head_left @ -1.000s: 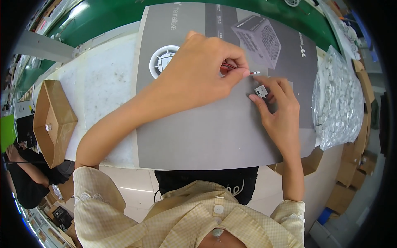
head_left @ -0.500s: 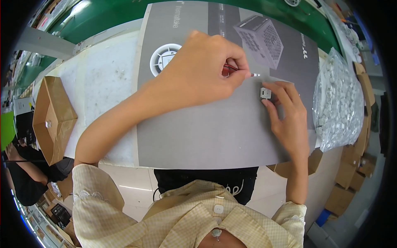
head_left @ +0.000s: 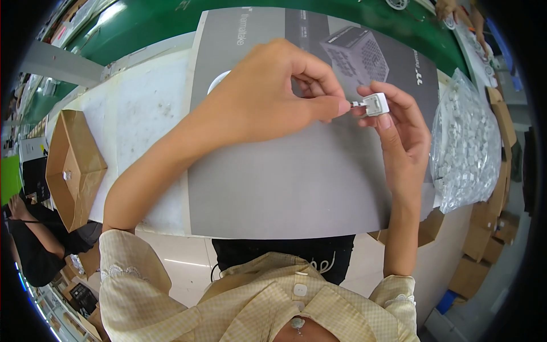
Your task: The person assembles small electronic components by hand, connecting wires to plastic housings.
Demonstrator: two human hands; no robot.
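Currently, left hand at upper centre of frame: grip pinched tight, thumb against forefinger, on lead end of white plug connector. Right hand right of centre: grip narrowed around small white housing. Connector at housing's left side; contact or insertion, cannot tell. Grey printed sheet beneath hands, on white worktop.
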